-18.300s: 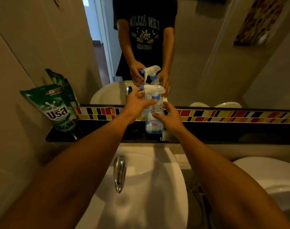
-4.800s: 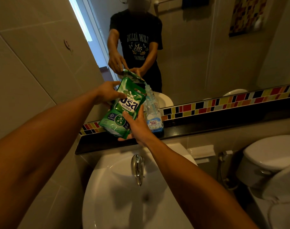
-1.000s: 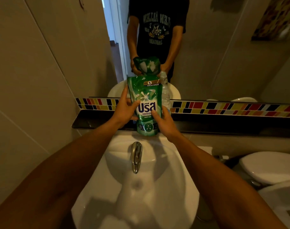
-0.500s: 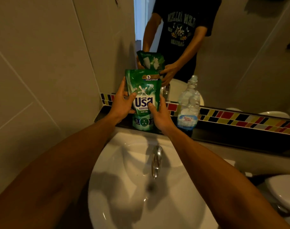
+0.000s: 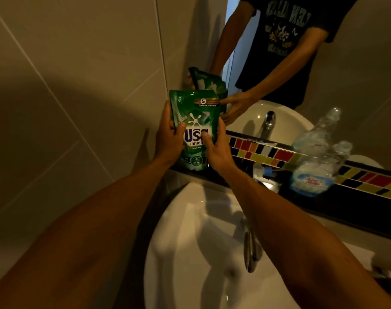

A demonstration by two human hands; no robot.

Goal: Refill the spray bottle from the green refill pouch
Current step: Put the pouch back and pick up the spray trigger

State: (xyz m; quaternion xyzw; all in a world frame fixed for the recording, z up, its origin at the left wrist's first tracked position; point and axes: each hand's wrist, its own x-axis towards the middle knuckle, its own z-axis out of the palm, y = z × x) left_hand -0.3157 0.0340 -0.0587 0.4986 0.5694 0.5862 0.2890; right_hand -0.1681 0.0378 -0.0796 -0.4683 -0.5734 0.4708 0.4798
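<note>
The green refill pouch (image 5: 195, 121) stands upright at the left end of the black ledge (image 5: 357, 204), in the corner by the tiled wall. My left hand (image 5: 169, 137) grips its left side and my right hand (image 5: 214, 150) grips its lower right, thumbs on the front. The clear spray bottle (image 5: 317, 172) with a blue label stands on the ledge to the right, its neck open, no trigger head on it. The white and blue trigger head (image 5: 262, 175) lies on the ledge between pouch and bottle.
A white sink (image 5: 190, 253) with a chrome tap (image 5: 249, 248) lies below my arms. Behind the ledge run a strip of coloured tiles (image 5: 277, 153) and a mirror (image 5: 357, 74) reflecting me. The beige tiled wall (image 5: 78, 85) closes off the left side.
The pouch has gone further left into the corner with both hands on it, and its base now rests on the ledge. The view has swung left, so the bottle sits farther right.
</note>
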